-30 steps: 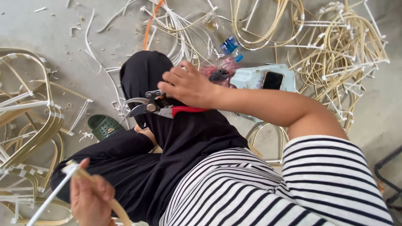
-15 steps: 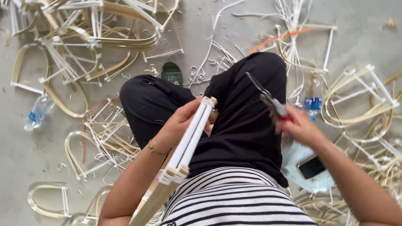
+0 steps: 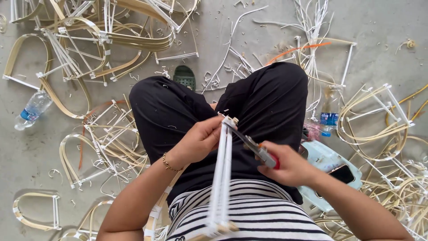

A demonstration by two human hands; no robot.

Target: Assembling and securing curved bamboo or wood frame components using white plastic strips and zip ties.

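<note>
The single head camera looks steeply down, close over the lap at frame centre. Grey concrete floor [image 3: 392, 27] fills the edges.

A craft workshop floor: bare concrete [image 3: 383, 27] strewn with bent cane frames [image 3: 89, 35] and offcuts [image 3: 249, 58]

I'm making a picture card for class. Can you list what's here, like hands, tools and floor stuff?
left hand: grips the white rods near their top end
right hand: holds red-handled pliers, tips at the rods' top
lap: black trousers, striped shirt
floor: bent cane frames, plastic bottle, green sandal, phone
</note>
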